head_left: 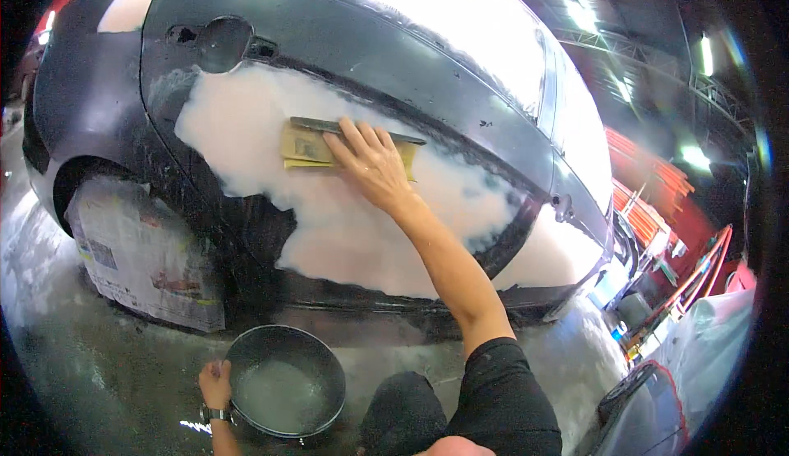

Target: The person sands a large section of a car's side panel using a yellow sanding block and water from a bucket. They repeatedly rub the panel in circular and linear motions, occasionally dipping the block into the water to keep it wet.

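Note:
My right hand [374, 156] grips a long sanding block [311, 123] with a dark edge. Yellow sandpaper [304, 148] hangs from the block, which lies flat on a broad pale patch of body filler [238, 119] on the dark car door [362, 41]. Down by the floor, my left hand [215, 386], with a watch on its wrist, is closed at the left rim of a round black bucket [343, 374]. Cloudy water [283, 394] fills the bottom of the bucket.
Masking paper [140, 251] covers the rear wheel at the left. The concrete floor [49, 316] looks wet. Plastic sheeting [707, 366] drapes another vehicle at the lower right. Behind stand orange-red bars [649, 185] and red stands [699, 275].

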`<action>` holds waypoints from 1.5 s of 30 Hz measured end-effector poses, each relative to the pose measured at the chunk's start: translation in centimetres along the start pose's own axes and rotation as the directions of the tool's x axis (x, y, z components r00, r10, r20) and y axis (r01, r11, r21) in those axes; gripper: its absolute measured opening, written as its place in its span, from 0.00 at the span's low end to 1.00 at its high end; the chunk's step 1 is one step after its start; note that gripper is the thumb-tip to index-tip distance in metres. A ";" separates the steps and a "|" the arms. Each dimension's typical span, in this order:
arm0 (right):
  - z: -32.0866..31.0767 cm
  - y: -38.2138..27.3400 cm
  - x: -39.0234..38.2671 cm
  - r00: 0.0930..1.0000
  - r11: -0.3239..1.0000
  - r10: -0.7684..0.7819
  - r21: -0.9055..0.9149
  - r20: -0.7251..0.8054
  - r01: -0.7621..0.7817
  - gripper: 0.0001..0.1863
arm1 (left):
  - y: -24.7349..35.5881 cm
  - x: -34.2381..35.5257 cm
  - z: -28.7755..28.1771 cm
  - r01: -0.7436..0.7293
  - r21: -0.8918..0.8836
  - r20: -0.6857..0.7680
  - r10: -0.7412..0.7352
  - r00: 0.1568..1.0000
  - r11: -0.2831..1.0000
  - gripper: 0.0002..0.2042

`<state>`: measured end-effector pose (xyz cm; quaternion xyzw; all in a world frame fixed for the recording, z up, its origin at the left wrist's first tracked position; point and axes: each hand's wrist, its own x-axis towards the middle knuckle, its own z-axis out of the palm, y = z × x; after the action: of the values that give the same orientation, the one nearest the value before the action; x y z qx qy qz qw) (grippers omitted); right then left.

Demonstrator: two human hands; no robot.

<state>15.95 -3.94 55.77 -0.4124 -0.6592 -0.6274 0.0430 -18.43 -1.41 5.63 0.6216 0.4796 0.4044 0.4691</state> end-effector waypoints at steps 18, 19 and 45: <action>-0.4 2.1 5.9 0.991 0.997 0.073 0.012 0.112 -0.075 0.29 | 2.8 -0.9 -0.1 0.085 -0.029 -0.013 -0.085 0.996 0.996 0.19; -0.2 1.9 6.6 0.985 0.994 0.101 0.016 0.141 -0.104 0.29 | 3.7 -1.0 -0.2 0.133 -0.030 0.021 -0.132 0.991 0.991 0.19; 2.5 -0.9 10.9 0.995 0.995 0.086 -0.060 0.060 -0.082 0.26 | 5.2 -1.7 -0.8 0.107 0.074 -0.017 -0.106 0.994 0.992 0.18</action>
<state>9.40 3.62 60.79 -0.4602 -0.6238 -0.6307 0.0370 -18.42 -3.46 10.77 0.6098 0.5297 0.3646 0.4633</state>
